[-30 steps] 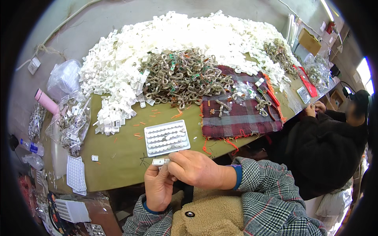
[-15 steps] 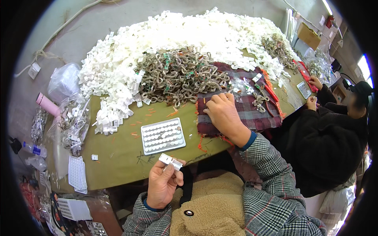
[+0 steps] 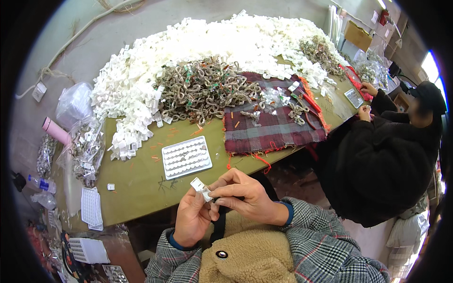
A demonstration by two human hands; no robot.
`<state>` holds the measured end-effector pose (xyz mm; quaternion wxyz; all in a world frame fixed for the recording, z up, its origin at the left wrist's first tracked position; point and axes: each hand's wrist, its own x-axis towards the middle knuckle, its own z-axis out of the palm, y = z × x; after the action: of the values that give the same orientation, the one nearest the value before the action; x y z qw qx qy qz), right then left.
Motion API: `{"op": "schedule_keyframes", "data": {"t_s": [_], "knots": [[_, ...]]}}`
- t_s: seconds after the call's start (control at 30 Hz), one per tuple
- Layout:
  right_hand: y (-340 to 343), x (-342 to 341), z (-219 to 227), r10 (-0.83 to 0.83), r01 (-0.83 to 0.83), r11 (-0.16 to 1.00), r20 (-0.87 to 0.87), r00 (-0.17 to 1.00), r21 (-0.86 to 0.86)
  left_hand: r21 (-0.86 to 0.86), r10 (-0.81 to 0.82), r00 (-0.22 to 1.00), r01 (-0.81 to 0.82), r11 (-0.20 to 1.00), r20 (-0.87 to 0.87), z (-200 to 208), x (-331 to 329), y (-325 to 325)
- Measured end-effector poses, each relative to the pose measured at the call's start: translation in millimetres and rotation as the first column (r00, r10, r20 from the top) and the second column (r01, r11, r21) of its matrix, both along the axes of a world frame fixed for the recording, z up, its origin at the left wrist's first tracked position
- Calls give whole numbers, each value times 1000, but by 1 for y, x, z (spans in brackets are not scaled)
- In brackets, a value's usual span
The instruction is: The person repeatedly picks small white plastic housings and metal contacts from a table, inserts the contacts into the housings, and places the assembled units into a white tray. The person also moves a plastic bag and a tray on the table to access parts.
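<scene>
Between the thumb and fingers of my left hand [image 3: 192, 219] is a small white plastic case [image 3: 198, 185] with its flap up, held over my lap at the table's near edge. My right hand [image 3: 247, 198] meets it from the right, thumb and fingers pinched together at the case's open part. Anything inside that pinch is hidden by the fingertips. Just beyond my hands lies a pale tray [image 3: 175, 176] with rows of round white pieces. To its right, a dark plaid cloth [image 3: 264, 137] bears small clear and metallic bits and red-handled pliers [image 3: 310, 101].
A heap of coiled grey wire-like pieces [image 3: 203, 89] lies against a large mound of white plastic cases [image 3: 198, 40]. At left are filled plastic bags [image 3: 85, 158], a pink cylinder [image 3: 56, 131] and stacked white trays [image 3: 92, 207]. A person in black [image 3: 377, 170] works close at right.
My right hand has left the plaid cloth and come toward me to the white case. My left hand stays near its place with the case. The view has shifted slightly.
</scene>
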<state>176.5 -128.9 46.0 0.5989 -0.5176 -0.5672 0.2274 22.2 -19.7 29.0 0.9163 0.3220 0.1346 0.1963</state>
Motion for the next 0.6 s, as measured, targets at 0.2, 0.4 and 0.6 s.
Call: {"op": "schedule_keyframes", "data": {"t_s": [0.2, 0.4, 0.6], "knots": [[-3, -7, -13, -134, 122, 989, 165, 977, 86, 166, 180, 981, -167, 972, -66, -2, -3, -17], [-9, 4, -21, -142, 67, 980, 434, 890, 185, 319, 256, 957, -201, 926, -139, 1, 2, -24], [-14, 22, -28, -230, 36, 947, 592, 773, 320, 210, 198, 966, -162, 964, -165, 9, 3, -24]]}}
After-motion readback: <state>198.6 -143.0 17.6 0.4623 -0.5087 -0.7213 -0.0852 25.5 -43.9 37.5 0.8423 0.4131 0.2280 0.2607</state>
